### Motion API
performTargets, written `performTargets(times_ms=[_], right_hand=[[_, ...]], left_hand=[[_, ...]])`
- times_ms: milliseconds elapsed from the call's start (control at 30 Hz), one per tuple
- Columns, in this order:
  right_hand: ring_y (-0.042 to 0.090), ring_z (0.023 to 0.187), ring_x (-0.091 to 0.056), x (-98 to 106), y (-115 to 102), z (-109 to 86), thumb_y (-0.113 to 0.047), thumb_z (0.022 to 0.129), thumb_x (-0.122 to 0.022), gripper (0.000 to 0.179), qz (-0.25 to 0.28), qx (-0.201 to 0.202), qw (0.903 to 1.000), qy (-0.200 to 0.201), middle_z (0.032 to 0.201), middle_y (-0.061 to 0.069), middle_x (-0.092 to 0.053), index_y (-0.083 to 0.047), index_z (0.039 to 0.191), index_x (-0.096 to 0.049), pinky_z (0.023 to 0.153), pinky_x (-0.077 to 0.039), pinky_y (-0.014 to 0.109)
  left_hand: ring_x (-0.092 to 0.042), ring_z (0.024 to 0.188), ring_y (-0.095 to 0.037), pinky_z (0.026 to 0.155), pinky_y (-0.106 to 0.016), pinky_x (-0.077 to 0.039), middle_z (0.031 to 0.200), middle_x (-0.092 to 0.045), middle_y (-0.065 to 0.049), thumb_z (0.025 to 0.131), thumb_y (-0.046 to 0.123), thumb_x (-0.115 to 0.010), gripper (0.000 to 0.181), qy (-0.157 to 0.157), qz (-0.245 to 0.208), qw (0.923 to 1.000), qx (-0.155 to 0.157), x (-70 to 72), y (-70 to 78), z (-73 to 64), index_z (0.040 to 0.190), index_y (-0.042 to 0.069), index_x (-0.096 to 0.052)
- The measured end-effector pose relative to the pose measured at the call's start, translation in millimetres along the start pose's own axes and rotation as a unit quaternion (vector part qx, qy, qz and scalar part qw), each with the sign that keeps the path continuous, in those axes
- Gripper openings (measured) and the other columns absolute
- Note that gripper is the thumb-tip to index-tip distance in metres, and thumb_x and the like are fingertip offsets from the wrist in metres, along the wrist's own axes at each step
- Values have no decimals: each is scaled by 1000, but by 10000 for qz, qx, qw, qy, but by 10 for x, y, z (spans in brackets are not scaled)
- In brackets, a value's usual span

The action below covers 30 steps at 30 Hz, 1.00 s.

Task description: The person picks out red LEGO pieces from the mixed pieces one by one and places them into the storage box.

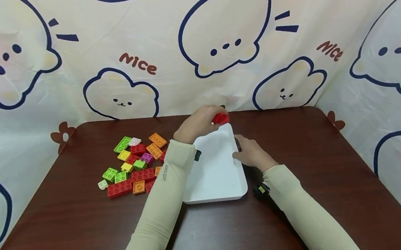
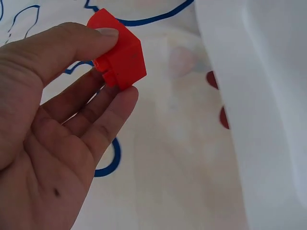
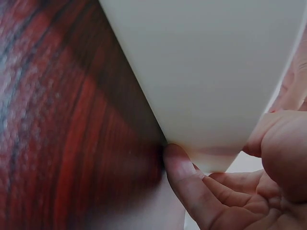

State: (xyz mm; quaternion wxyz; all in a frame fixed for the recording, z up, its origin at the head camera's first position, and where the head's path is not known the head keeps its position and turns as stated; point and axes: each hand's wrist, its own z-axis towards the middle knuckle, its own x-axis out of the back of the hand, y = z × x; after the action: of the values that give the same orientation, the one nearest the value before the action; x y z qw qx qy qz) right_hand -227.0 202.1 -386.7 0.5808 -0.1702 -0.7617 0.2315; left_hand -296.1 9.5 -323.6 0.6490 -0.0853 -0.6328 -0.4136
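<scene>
With the red brick (image 1: 222, 118) pinched in the left grip (image 1: 198, 123), the tray (image 1: 218, 165) is best kept rock steady, right edge grasped in the right grip (image 1: 253, 152).

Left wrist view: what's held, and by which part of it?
The left grip pinches a red block by its sides, between thumb and fingertips.

Left arm (image 1: 159, 204) was stretched forward, farther than right arm (image 1: 311, 218), which angled in from the right. Left hand (image 1: 200, 123) pinched, thumb (image 2: 67, 52) against fingers (image 2: 108, 122). Right hand (image 1: 252, 154) gripped lower down, its thumb apart from its fingers.
</scene>
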Motion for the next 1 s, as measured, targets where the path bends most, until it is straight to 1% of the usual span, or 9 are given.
performTargets(times_ms=[100, 200, 333, 433, 533, 733, 1000], right_hand=[[35, 111, -61, -7, 1, -3, -17, 96, -68, 72, 1, 8, 10000, -5, 135, 24, -57, -3, 156, -31, 94, -54, 51], [35, 111, -61, -10, 2, -5, -17, 96, -68, 72, 2, -7, 10000, 1, 135, 24, -57, -3, 156, -31, 94, -54, 52], [35, 111, -61, -9, -3, -14, -18, 96, -68, 71, 50, -31, 10000, -7, 136, 23, -57, -3, 156, -32, 96, -53, 53], [36, 113, -60, -2, -9, -20, -18, 96, -67, 71, 115, -48, 9999, -21, 137, 23, -56, -4, 156, -32, 97, -52, 53], [36, 114, -60, 3, -12, -24, -17, 96, -67, 70, 147, -56, 9999, -25, 138, 23, -55, -3, 155, -31, 97, -52, 54], [36, 113, -60, 0, -14, -19, -17, 96, -67, 70, 145, -71, 9999, -8, 138, 23, -55, -4, 155, -31, 96, -52, 53], [35, 109, -62, -2, -3, -20, -17, 96, -68, 71, 78, -24, 10000, 41, 135, 23, -57, -4, 156, -31, 94, -54, 51]], left_hand=[[-56, 109, -24, 96, -36, -54, 125, -63, -8, 88, 10, -80, 46, -103, -19, 9997, 199, -50, -29, -4, 129, 12, -60], [-55, 106, -24, 92, -34, -55, 123, -62, -9, 87, 10, -81, 41, -264, -20, 9990, 373, -98, -57, -2, 123, 12, -60], [-57, 102, -23, 87, -31, -56, 118, -64, -7, 86, 10, -81, 37, -481, -73, 9975, 516, -155, -89, 10, 118, 13, -63], [-57, 99, -21, 87, -29, -56, 114, -64, -5, 86, 9, -81, 34, -569, -89, 9965, 612, -190, -109, 16, 115, 15, -66], [-57, 99, -21, 86, -29, -56, 111, -64, -5, 86, 8, -81, 31, -611, -87, 9961, 625, -230, -134, 25, 113, 14, -68], [-57, 100, -21, 86, -29, -55, 110, -64, -5, 87, 8, -81, 27, -656, -40, 9963, 545, -314, -176, 50, 111, 12, -69], [-56, 101, -20, 88, -28, -54, 108, -63, -3, 86, 6, -81, 28, -649, 38, 9964, 538, -388, -213, 71, 110, 13, -69]])
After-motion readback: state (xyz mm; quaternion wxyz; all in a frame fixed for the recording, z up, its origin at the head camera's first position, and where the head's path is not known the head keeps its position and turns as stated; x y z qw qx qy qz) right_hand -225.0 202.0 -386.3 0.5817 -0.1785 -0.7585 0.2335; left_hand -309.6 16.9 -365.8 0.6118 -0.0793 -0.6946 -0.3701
